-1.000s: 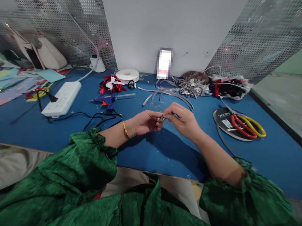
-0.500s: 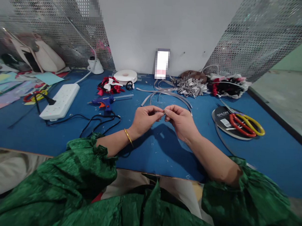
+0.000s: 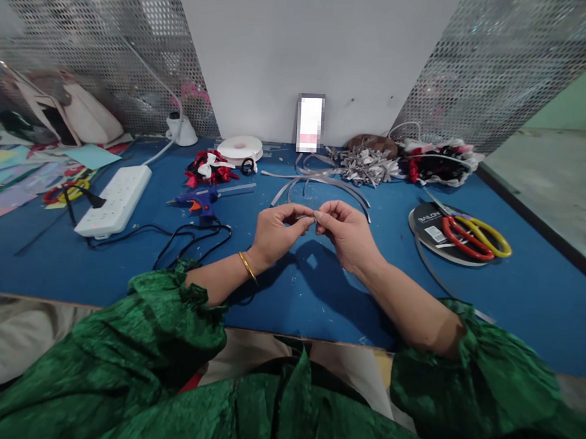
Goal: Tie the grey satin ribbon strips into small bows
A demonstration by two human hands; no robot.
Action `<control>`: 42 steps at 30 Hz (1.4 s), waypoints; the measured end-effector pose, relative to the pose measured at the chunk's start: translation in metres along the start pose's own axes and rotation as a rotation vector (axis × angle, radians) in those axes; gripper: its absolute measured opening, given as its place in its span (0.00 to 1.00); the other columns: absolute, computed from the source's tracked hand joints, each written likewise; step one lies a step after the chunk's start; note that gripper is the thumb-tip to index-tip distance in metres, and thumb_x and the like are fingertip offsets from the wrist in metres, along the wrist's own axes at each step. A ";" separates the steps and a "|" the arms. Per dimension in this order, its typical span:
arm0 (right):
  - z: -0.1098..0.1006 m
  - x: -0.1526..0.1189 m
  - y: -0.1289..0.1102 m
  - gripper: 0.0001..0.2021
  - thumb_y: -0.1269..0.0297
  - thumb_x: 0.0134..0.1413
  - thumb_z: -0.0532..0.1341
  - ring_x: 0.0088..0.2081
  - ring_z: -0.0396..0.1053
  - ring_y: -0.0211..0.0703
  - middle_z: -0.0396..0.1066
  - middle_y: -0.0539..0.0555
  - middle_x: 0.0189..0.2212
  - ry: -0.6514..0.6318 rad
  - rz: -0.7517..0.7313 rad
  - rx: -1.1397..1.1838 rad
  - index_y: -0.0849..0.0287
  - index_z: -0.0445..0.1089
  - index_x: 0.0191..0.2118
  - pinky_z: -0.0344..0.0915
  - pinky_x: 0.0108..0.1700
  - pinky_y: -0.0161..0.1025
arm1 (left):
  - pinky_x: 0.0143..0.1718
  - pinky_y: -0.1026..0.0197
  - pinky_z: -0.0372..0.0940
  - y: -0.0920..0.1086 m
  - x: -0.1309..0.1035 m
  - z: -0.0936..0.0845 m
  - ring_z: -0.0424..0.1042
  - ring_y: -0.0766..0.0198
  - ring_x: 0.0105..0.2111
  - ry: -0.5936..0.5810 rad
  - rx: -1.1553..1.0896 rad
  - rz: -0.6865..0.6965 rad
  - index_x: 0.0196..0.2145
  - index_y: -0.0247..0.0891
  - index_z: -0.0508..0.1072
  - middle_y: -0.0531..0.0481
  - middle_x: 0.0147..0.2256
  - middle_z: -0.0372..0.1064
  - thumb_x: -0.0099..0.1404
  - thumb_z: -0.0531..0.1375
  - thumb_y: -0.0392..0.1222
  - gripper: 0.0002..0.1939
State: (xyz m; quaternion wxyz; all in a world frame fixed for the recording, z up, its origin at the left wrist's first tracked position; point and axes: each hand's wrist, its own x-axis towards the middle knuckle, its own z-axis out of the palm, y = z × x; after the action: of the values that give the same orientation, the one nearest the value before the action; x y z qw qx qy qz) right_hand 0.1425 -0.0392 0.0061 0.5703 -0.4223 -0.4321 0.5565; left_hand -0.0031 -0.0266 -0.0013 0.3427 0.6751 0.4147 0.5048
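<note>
Thumb and fingers of my left hand point(image 3: 277, 235) are pinched together over the blue table, with a gold bangle on that wrist. My right hand point(image 3: 349, 237) pinches too, its fingertips meeting the left ones. Between them is a small piece of grey ribbon point(image 3: 314, 218), mostly hidden by the fingers. Just beyond the hands lie several long grey ribbon strips point(image 3: 319, 178). A heap of small grey ribbon bows point(image 3: 370, 164) sits behind, to the right.
On the left are a blue glue gun point(image 3: 201, 201), red bows point(image 3: 205, 170), a white ribbon spool point(image 3: 240, 149) and a power strip point(image 3: 114, 202). Red-and-yellow scissors point(image 3: 471, 237) rest on a black ribbon spool point(image 3: 431, 219) at right. A phone point(image 3: 310, 123) leans against the back panel.
Both hands stay pinched together in nearly the same place, with a slight shift of the fingertips on the small piece. The whole view has moved a little.
</note>
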 end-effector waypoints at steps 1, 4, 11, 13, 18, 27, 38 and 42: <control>0.000 0.000 0.000 0.14 0.61 0.39 0.71 0.23 0.61 0.33 0.63 0.45 0.19 -0.003 0.017 0.010 0.58 0.66 0.27 0.58 0.28 0.34 | 0.28 0.66 0.65 0.000 0.000 -0.001 0.70 0.69 0.24 0.001 0.036 0.031 0.33 0.37 0.78 0.52 0.26 0.74 0.58 0.63 0.40 0.06; 0.000 -0.001 0.000 0.15 0.59 0.40 0.71 0.23 0.61 0.32 0.63 0.45 0.19 -0.025 0.062 0.038 0.58 0.65 0.27 0.58 0.28 0.34 | 0.31 0.67 0.64 0.002 -0.001 -0.002 0.70 0.70 0.26 -0.005 0.138 0.113 0.31 0.37 0.77 0.52 0.26 0.74 0.60 0.61 0.40 0.05; 0.001 0.001 0.003 0.13 0.64 0.39 0.70 0.22 0.62 0.32 0.63 0.44 0.19 -0.015 0.014 0.070 0.58 0.65 0.29 0.58 0.28 0.34 | 0.28 0.67 0.62 0.006 0.000 -0.003 0.68 0.71 0.22 -0.041 0.167 0.096 0.30 0.37 0.72 0.56 0.21 0.69 0.64 0.57 0.40 0.07; 0.001 0.001 0.004 0.12 0.65 0.40 0.70 0.23 0.62 0.32 0.63 0.44 0.20 -0.012 -0.030 0.050 0.58 0.65 0.30 0.59 0.28 0.34 | 0.28 0.67 0.62 0.005 0.000 -0.002 0.67 0.71 0.21 -0.047 0.126 0.076 0.30 0.37 0.70 0.56 0.21 0.68 0.64 0.57 0.40 0.07; 0.001 0.001 0.005 0.11 0.63 0.44 0.68 0.24 0.62 0.32 0.64 0.45 0.23 -0.031 -0.172 -0.062 0.57 0.65 0.31 0.60 0.29 0.35 | 0.26 0.67 0.62 0.004 0.000 -0.001 0.67 0.72 0.20 -0.053 -0.009 0.000 0.30 0.37 0.67 0.56 0.21 0.66 0.65 0.56 0.41 0.07; -0.001 -0.002 0.004 0.07 0.65 0.52 0.63 0.26 0.62 0.36 0.64 0.46 0.25 -0.067 -0.343 -0.381 0.55 0.65 0.37 0.61 0.31 0.38 | 0.23 0.67 0.62 0.003 0.003 0.002 0.63 0.73 0.18 -0.068 -0.338 -0.192 0.30 0.37 0.64 0.58 0.19 0.62 0.64 0.57 0.42 0.08; -0.003 -0.007 0.007 0.08 0.70 0.55 0.61 0.31 0.63 0.39 0.65 0.48 0.29 -0.127 -0.562 -0.593 0.53 0.65 0.41 0.61 0.37 0.38 | 0.13 0.72 0.47 0.009 0.004 0.002 0.57 0.75 0.14 -0.056 -0.642 -0.467 0.31 0.37 0.65 0.62 0.14 0.52 0.58 0.62 0.43 0.10; -0.001 -0.009 0.010 0.07 0.68 0.54 0.62 0.31 0.64 0.39 0.66 0.48 0.28 -0.137 -0.523 -0.568 0.53 0.65 0.40 0.61 0.37 0.39 | 0.13 0.72 0.46 0.008 0.004 0.002 0.53 0.77 0.12 -0.065 -0.671 -0.520 0.31 0.37 0.65 0.63 0.14 0.52 0.57 0.64 0.43 0.11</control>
State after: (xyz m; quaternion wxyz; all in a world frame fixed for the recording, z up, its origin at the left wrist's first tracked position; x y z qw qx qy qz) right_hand 0.1406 -0.0477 -0.0035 0.5229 -0.4009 -0.6991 0.2777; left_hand 0.0010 -0.0259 0.0068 0.6722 0.4146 0.3730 0.4870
